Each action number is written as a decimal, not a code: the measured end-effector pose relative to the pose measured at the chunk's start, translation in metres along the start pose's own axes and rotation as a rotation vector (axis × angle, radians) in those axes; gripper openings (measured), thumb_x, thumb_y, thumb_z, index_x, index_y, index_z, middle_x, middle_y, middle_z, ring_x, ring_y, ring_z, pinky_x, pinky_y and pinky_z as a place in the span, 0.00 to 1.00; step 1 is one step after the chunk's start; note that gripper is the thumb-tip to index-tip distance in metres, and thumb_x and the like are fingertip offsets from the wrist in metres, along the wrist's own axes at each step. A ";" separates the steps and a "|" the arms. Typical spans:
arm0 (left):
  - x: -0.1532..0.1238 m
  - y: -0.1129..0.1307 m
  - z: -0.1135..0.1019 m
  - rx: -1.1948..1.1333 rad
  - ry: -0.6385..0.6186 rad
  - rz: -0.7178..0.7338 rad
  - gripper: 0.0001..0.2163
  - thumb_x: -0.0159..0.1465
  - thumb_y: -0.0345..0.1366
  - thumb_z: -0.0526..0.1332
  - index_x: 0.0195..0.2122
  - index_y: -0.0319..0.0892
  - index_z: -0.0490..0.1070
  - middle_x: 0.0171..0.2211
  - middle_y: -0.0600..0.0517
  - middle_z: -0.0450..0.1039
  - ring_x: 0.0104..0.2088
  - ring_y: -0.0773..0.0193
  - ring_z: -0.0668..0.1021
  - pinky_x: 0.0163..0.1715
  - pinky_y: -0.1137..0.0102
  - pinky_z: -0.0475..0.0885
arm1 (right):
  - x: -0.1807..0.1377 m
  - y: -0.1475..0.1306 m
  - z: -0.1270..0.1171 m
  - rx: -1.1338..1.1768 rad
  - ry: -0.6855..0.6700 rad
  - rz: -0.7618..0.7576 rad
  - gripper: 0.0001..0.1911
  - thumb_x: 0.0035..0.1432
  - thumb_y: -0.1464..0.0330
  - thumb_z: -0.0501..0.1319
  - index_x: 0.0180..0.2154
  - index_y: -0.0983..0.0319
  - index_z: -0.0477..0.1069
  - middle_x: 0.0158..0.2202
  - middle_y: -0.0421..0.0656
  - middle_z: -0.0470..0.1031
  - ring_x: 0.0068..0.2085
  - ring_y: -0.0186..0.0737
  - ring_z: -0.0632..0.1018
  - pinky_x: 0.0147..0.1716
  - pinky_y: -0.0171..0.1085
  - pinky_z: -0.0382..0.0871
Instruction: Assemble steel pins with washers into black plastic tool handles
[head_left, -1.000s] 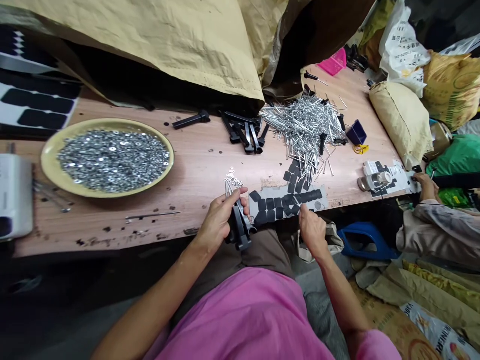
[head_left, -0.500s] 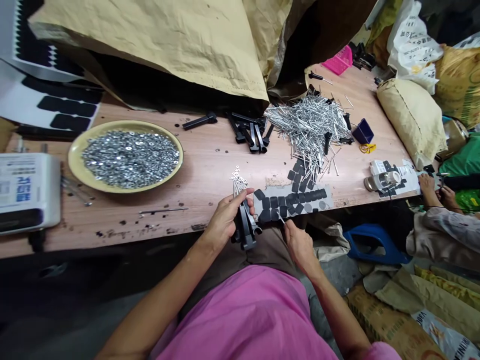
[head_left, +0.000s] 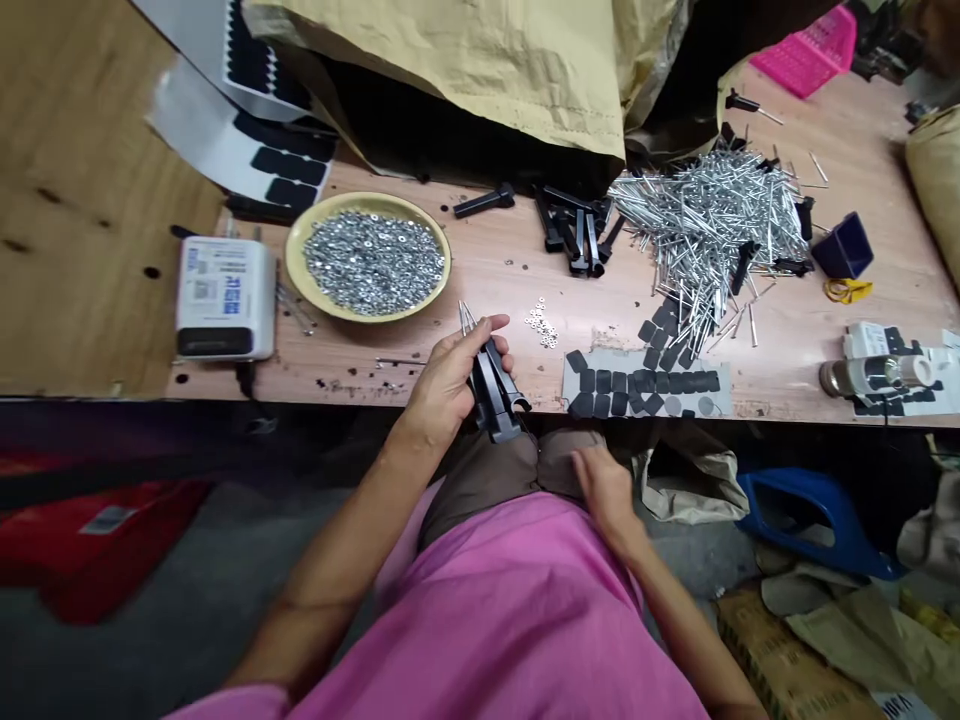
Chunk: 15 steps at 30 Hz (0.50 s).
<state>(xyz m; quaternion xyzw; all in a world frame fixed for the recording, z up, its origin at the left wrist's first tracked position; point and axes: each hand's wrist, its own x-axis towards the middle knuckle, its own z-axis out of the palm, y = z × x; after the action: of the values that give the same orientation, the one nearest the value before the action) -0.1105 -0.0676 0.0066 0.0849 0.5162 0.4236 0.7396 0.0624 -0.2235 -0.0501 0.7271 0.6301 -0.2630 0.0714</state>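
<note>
My left hand (head_left: 448, 385) is closed round a bundle of black plastic handles with metal pins (head_left: 491, 385), held at the table's front edge. A small cluster of washers (head_left: 541, 325) lies on the wood just beyond it. My right hand (head_left: 604, 487) hangs below the table edge over my lap, blurred by motion, its fingers unclear. A strip of backing paper with black adhesive pads (head_left: 645, 388) lies on the table between the two hands.
A yellow dish of washers (head_left: 371, 258) sits left of centre, a white box (head_left: 225, 297) beside it. A heap of metal pins (head_left: 701, 225), loose black handles (head_left: 574, 228), a blue cup (head_left: 844, 247) and a small bottle (head_left: 862, 375) lie to the right. Brown paper sacks (head_left: 480, 60) cover the back.
My right hand has dropped from the pad strip down to my lap. The view has swung left, and the washers that sat atop the held pins now lie on the table.
</note>
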 end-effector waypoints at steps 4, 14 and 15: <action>-0.003 -0.001 -0.007 -0.058 0.026 -0.036 0.05 0.63 0.31 0.57 0.34 0.37 0.72 0.17 0.57 0.67 0.14 0.71 0.70 0.13 0.77 0.66 | 0.025 -0.055 0.019 -0.125 -0.182 0.057 0.14 0.65 0.70 0.49 0.46 0.62 0.71 0.47 0.50 0.73 0.40 0.41 0.79 0.29 0.34 0.67; 0.009 -0.006 0.014 -0.511 -0.008 -0.456 0.13 0.68 0.29 0.47 0.43 0.33 0.71 0.20 0.54 0.69 0.17 0.72 0.73 0.20 0.76 0.73 | 0.050 -0.066 0.020 -0.150 -0.225 0.116 0.14 0.64 0.76 0.48 0.44 0.64 0.70 0.44 0.53 0.76 0.40 0.42 0.81 0.32 0.35 0.68; 0.010 -0.007 0.016 -0.529 -0.023 -0.467 0.13 0.68 0.28 0.46 0.44 0.33 0.70 0.21 0.53 0.69 0.17 0.71 0.73 0.21 0.75 0.74 | 0.048 -0.066 0.018 -0.145 -0.219 0.106 0.13 0.63 0.76 0.48 0.44 0.64 0.69 0.43 0.52 0.76 0.39 0.42 0.81 0.32 0.35 0.68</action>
<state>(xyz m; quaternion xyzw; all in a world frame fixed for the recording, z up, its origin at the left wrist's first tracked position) -0.0922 -0.0599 0.0028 -0.2252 0.3855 0.3613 0.8186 -0.0024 -0.1763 -0.0734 0.7193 0.5965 -0.2906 0.2058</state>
